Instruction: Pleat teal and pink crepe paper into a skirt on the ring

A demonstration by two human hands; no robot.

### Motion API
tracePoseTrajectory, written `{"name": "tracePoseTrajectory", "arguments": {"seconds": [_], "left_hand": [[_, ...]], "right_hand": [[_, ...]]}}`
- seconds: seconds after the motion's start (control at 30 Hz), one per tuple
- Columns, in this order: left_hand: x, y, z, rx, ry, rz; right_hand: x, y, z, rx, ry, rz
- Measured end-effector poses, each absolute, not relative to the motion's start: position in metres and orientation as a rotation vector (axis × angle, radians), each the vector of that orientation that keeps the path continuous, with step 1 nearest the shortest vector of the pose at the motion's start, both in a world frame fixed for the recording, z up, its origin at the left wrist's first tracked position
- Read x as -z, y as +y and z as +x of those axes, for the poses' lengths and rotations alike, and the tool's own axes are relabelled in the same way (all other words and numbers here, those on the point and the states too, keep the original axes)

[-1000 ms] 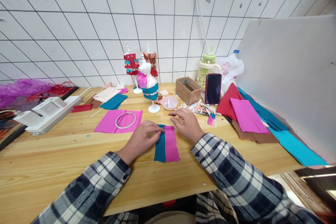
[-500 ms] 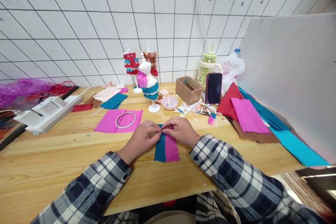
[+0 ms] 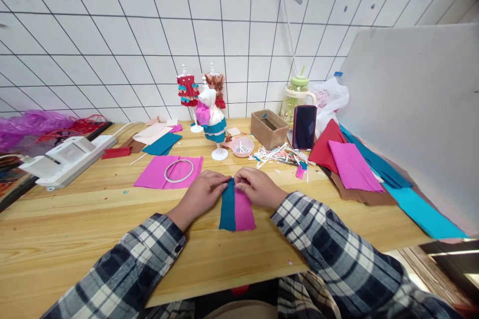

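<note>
A two-coloured piece of crepe paper (image 3: 236,212), teal on the left and magenta on the right, lies on the table in front of me. Its top edge is gathered narrower than its ragged lower edge. My left hand (image 3: 204,195) pinches the top left corner on the teal side. At the top of the magenta side, my right hand (image 3: 261,188) has its fingers closed on the edge. A short stretch of teal edge shows between the two hands; the fingertips partly hide the rest. Beyond my left hand, a silver ring (image 3: 165,173) rests on a magenta sheet (image 3: 147,172).
A white mini mannequin (image 3: 212,114) in a paper dress stands behind my hands, with two more dressed mannequins. Near it are a pink dish (image 3: 242,153), paper scraps (image 3: 267,154), a cardboard box (image 3: 269,134) and a phone (image 3: 304,127). A power strip (image 3: 75,162) lies left; coloured sheets (image 3: 354,165) lie right.
My fingertips, which met at the paper's top middle, have moved apart along its edge. The right fingers are more curled. The paper lies in nearly the same place.
</note>
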State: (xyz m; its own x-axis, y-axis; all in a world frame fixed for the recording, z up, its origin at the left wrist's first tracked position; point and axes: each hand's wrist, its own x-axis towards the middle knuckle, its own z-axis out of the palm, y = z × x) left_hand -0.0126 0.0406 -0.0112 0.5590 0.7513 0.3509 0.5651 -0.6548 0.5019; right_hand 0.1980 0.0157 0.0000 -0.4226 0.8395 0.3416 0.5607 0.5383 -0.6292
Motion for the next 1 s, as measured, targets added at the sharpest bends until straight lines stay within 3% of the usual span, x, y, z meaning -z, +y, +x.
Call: {"name": "tracePoseTrajectory", "arguments": {"seconds": [0.13,0.43,1.0], "left_hand": [[0.008,0.046,-0.019,-0.877,1.247,2.396],[0.007,0.041,-0.015,-0.814,1.171,2.453],[0.000,0.029,-0.006,-0.703,1.181,2.571]], "right_hand": [[0.005,0.024,0.211,-0.783,-1.970,-1.130],[0.022,0.030,0.214,-0.642,-2.020,-1.376],[0.017,0.014,0.188,-0.681,-1.989,-1.162]]}}
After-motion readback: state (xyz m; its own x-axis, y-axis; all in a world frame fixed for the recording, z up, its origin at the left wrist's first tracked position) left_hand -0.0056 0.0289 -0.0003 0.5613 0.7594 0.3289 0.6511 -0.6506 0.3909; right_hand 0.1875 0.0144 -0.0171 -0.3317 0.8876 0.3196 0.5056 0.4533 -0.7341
